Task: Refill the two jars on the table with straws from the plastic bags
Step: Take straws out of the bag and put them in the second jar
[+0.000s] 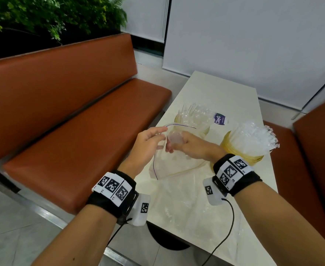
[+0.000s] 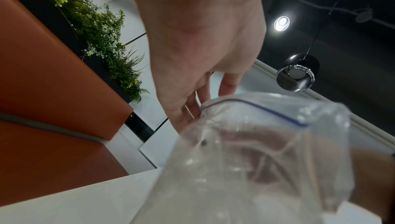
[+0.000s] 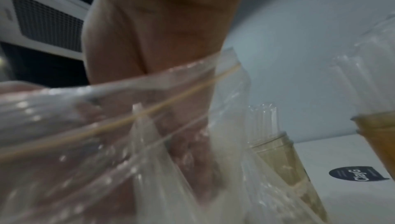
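Note:
A clear zip bag (image 1: 174, 166) with a purple seal line is held open above the table's left edge. My left hand (image 1: 150, 141) pinches its rim, index finger stretched out. My right hand (image 1: 191, 146) reaches inside the bag, its fingers curled round a bundle of clear wrapped straws (image 1: 174, 138). The left wrist view shows that hand through the bag's plastic (image 2: 245, 185). Two amber jars stand behind. The far jar (image 1: 205, 129) holds some straws, and the near jar (image 1: 232, 149) is packed with them. In the right wrist view the bag (image 3: 85, 143) is in front of both jars (image 3: 275, 148) (image 3: 378, 126).
A second bag with a purple ClayG label (image 1: 220, 119) lies between the jars on the cream table (image 1: 225, 89). Loose clear plastic (image 1: 186, 206) lies on the table near me. An orange bench (image 1: 81, 116) runs along the left and another seat (image 1: 311, 150) is on the right.

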`<state>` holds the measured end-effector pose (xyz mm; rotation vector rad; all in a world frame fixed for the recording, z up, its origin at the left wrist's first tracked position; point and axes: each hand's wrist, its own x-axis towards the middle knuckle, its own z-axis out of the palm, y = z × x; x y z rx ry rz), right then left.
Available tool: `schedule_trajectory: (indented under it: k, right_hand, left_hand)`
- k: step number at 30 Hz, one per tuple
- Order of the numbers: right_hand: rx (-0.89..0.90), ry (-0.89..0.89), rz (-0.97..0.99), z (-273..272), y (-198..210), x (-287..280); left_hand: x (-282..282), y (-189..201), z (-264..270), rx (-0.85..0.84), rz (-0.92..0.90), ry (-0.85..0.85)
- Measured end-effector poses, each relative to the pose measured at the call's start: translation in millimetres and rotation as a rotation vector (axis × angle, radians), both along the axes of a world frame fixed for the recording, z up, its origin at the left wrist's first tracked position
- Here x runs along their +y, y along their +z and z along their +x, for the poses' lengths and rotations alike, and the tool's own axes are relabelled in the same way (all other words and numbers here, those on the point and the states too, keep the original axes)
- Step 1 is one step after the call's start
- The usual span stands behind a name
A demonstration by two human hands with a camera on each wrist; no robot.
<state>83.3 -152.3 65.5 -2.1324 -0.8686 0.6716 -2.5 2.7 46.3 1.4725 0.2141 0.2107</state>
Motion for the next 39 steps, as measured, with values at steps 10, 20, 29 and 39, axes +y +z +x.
schedule_trajectory:
  k: [10, 20, 29, 39]
  right_hand:
    - [-0.117, -0.054, 0.414, -0.1, 70.4, 13.8]
    - [-0.290, -0.241, 0.666, -6.1, 92.3, 37.2]
    - [-0.628, -0.173, 0.380, -4.4, 75.2, 46.9]
    - [-0.026, -0.309, 0.537, -19.2, 50.0, 58.3]
  left_hand:
    - [-23.0, -7.4, 1.1, 0.058, 0.342, -0.041]
    - [-36.0, -11.8, 19.7, -0.042, 0.275, 0.089]
    - [-33.0, -17.4, 19.3, 0.026, 0.267, 0.055]
    - [-21.5, -12.4, 18.4, 0.014, 0.238, 0.053]
